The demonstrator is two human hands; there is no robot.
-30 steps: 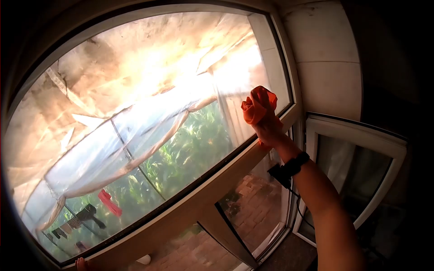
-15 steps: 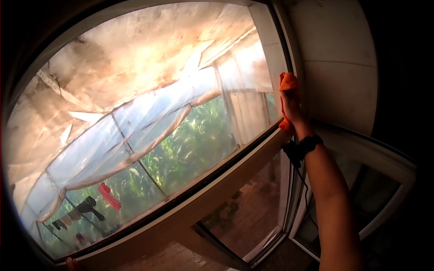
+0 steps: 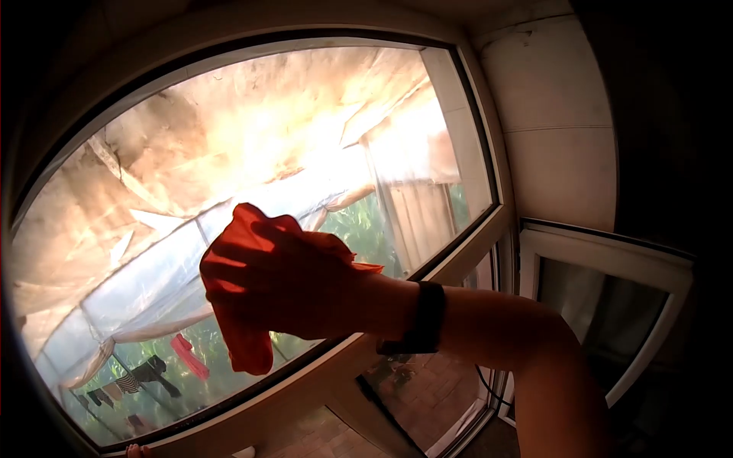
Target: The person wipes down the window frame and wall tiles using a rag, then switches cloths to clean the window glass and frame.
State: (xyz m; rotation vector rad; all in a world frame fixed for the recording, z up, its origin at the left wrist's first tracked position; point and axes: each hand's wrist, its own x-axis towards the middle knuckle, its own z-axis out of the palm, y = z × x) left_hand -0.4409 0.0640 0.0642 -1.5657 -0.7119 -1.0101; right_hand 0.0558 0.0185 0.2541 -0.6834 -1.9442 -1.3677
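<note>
My right hand [image 3: 298,294] holds an orange cloth [image 3: 248,347] up to the large window pane [image 3: 252,99]. Its fingers lie spread over the cloth, which hangs below and sticks out past the wrist. Whether cloth and glass touch all over is hidden by the hand. A dark watch or band [image 3: 425,317] circles the right wrist. At the bottom left edge, only the fingertips of my left hand [image 3: 137,451] show, curled over the lower bar of the window frame [image 3: 229,412].
An open window sash [image 3: 603,248] stands at the right, with a dark cord [image 3: 489,385] hanging near it. Below the bar a lower pane shows brick paving [image 3: 424,389]. Outside, laundry [image 3: 189,357] hangs before green plants, under plastic sheeting.
My right hand has moved the orange cloth from the window's right edge leftward to the middle of the pane. The view has shifted slightly; the left fingertips remain at the frame.
</note>
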